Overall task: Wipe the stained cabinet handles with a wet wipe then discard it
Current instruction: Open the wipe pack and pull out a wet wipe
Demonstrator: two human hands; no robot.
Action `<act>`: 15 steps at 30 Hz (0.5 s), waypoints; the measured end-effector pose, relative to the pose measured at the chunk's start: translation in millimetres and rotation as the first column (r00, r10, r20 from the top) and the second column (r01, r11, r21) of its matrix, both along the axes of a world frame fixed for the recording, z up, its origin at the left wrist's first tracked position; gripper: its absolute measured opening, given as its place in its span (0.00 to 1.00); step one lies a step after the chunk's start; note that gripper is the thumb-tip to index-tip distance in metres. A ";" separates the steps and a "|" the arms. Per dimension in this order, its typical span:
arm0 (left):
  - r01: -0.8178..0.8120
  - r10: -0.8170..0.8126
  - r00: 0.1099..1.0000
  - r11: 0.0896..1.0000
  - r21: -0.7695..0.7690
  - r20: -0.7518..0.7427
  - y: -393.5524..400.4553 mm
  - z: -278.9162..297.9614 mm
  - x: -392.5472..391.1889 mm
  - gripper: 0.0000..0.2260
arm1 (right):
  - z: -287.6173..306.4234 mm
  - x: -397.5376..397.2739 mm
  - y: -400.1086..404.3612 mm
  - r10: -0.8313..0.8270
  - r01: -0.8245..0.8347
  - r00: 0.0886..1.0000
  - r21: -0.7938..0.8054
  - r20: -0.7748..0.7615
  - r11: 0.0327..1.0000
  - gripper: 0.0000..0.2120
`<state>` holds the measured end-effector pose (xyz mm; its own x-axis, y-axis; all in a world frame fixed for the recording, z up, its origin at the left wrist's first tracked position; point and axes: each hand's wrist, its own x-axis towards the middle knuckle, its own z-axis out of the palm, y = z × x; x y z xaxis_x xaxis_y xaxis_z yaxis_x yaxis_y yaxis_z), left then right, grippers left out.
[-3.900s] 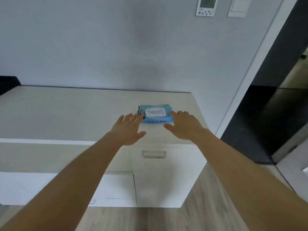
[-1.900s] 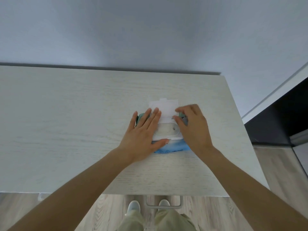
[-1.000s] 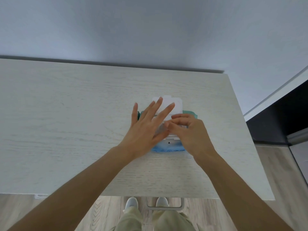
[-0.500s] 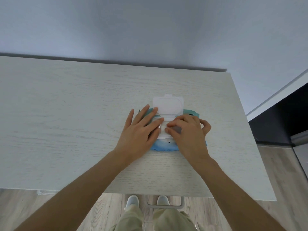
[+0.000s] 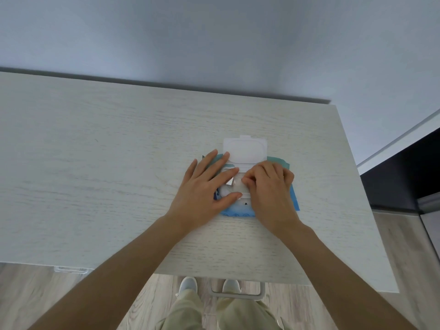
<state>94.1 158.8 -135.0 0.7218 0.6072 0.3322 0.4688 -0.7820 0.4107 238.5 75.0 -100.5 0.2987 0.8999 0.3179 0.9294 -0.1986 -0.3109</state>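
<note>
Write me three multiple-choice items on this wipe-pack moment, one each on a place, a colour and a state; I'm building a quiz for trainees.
1. Where does the wipe pack lie?
A. on the floor
B. on the cabinet top, towards its right end
C. inside a drawer

2. What colour is the pack's wrapper?
A. red
B. black
C. blue and teal

3. How is the pack's lid?
A. flipped open, away from the person
B. closed flat
C. torn off and lying on the floor

Answers:
1 B: the cabinet top carries it near the right edge.
2 C: blue and teal show beside the right hand.
3 A: the white flap lies beyond the left hand.
</note>
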 end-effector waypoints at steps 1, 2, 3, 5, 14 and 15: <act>0.000 0.000 1.000 1.000 0.001 0.008 0.5 -0.3 0.1 0.26 | 2.4 0.4 0.1 -0.021 0.022 0.995 0.008 -0.096 1.000 0.11; 0.000 0.000 1.000 1.000 0.000 0.015 0.7 -0.5 0.2 0.26 | 4.5 1.4 0.1 -0.047 0.047 0.981 -0.002 -0.186 0.999 0.09; 0.000 0.000 1.000 1.000 0.000 0.024 0.9 -0.5 0.2 0.26 | 5.7 2.4 -0.7 -0.063 0.060 0.961 -0.020 -0.269 0.998 0.07; 0.002 -0.002 0.999 1.000 -0.002 0.035 1.0 -0.6 0.3 0.26 | 10.0 3.1 -1.9 -0.082 0.083 0.927 -0.012 -0.367 0.996 0.07; 0.011 -0.011 0.997 1.000 0.008 0.079 2.0 -3.6 0.3 0.26 | 14.4 -2.2 -1.2 -0.022 0.031 0.966 0.033 -0.258 0.999 0.03; 0.007 -0.007 0.997 1.000 0.000 0.078 1.9 -3.5 0.5 0.26 | 18.8 -2.2 -0.4 -0.067 0.096 0.919 0.057 -0.388 0.994 0.04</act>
<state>94.6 160.7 -138.5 0.6978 0.6022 0.3879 0.4296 -0.7851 0.4461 236.3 74.6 -81.7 0.4824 0.8459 0.2273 0.7163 -0.2317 -0.6582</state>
